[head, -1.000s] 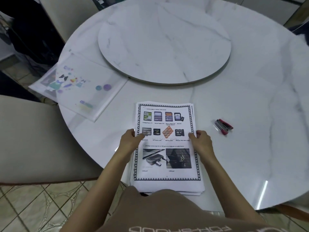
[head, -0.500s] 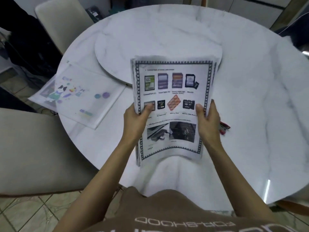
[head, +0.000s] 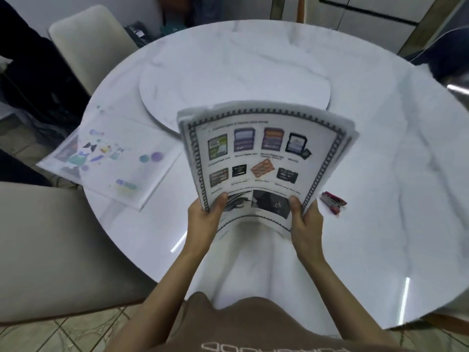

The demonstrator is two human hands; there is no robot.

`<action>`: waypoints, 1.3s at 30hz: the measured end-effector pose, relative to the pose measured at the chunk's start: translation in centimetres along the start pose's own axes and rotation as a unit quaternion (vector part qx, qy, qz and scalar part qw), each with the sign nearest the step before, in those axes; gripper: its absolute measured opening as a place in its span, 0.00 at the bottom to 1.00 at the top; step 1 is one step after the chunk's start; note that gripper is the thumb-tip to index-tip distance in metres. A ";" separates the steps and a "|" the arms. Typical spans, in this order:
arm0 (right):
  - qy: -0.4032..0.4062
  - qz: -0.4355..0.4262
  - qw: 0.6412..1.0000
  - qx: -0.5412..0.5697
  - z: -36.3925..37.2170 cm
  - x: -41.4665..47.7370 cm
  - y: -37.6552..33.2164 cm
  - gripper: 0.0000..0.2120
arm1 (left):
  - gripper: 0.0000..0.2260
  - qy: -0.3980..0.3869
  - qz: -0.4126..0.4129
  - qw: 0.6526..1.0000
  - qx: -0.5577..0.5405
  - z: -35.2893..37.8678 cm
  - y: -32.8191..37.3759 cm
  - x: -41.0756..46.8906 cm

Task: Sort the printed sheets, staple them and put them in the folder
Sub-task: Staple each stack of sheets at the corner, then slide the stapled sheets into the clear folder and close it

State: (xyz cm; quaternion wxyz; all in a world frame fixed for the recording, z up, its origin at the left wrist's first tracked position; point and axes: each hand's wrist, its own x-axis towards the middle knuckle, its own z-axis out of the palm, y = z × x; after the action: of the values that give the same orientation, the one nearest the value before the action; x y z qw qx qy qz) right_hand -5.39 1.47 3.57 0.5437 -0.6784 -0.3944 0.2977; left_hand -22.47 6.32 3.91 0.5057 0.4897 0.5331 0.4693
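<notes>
The stack of printed sheets (head: 266, 161), which was lying flat on the bench (head: 380, 148) a second ago, is now being held up off it. The left grip (head: 204, 219) is pinching the lower left corner and the right grip (head: 305, 224) the lower right, both thumbs pressing on the top page. Both grips were at mid-edge half a second ago and are now sitting lower, and the far edges of the sheets are splaying apart above them. This looks like sorting getting under way, with stapling and filing not yet begun. The stapler (head: 333, 202) is lying untouched on the bench just right of the right grip, and the clear folder (head: 111, 158) is waiting well to the left of the left grip. The top page is showing bordered pictures of memory cards, but motion is blurring its captions past reading. The folder is showing only cartoon prints, and the upside-down lettering on the shirt (head: 253, 334) is too cropped to make out.
</notes>
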 end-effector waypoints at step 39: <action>-0.348 -0.281 0.833 -0.325 22.0 7.4 -1.1 0.17 | 0.16 0.272 -0.182 0.928 0.177 -21.7 -5.0 9.8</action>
State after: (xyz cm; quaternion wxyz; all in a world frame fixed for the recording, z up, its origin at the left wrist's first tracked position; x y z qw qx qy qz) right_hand -20.21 18.99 -0.24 0.1788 -0.5277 -0.8052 0.2030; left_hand -44.42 15.57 -0.77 0.3225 0.3197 0.8047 0.3825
